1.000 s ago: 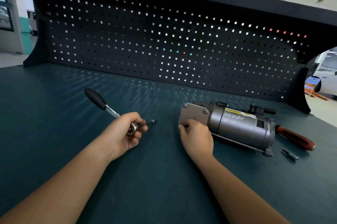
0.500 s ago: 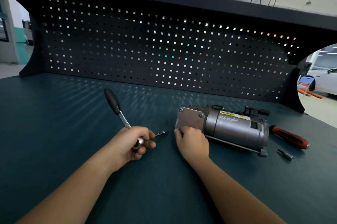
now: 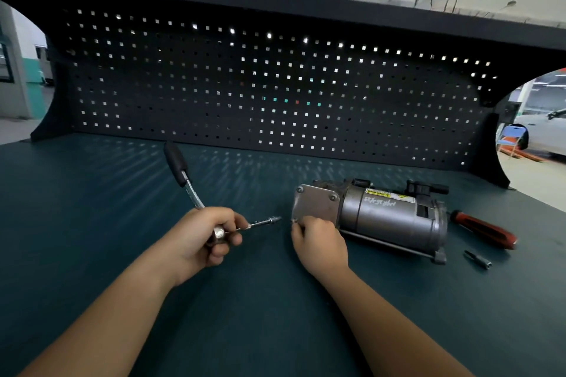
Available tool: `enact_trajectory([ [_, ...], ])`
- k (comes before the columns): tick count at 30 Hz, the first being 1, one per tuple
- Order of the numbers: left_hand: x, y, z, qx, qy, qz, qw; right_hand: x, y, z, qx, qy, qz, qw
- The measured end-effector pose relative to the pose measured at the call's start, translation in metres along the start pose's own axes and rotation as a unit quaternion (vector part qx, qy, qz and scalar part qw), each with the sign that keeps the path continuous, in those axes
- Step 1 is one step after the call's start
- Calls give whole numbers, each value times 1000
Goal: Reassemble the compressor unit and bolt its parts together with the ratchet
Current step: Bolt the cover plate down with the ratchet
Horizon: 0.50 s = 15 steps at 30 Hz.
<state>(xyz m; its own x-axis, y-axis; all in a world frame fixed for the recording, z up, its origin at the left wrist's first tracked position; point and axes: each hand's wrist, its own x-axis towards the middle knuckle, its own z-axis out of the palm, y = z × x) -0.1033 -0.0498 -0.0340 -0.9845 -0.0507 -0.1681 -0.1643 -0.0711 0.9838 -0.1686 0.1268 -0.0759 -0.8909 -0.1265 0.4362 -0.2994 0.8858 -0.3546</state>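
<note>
Two hands work low over the teal bench (image 3: 92,223). L hand (image 3: 199,238) has its fingers curled tight round the ratchet (image 3: 191,192) at the head; black grip angles up and away, extension bar (image 3: 263,223) points right toward the compressor (image 3: 389,217), tip just short of it. Compressor lies on its side, right of centre, end plate (image 3: 315,205) facing left w/ two bolts along its top edge. R hand (image 3: 318,241) has fingers curled, tips at the plate's lower-left corner; can't tell if they pinch anything. Red-and-black screwdriver (image 3: 484,229) lies just right of the unit, small bit (image 3: 477,259) near it.
</note>
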Motion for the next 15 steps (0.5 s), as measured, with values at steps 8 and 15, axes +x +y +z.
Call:
enact_trajectory([
  [8,-3,-2,7,34,-19,12,999,-1,-2,-1,1,4,7,1000],
  [15,-4,-5,12,40,-15,29,999,-1,-2,0,-14,8,9,1000],
])
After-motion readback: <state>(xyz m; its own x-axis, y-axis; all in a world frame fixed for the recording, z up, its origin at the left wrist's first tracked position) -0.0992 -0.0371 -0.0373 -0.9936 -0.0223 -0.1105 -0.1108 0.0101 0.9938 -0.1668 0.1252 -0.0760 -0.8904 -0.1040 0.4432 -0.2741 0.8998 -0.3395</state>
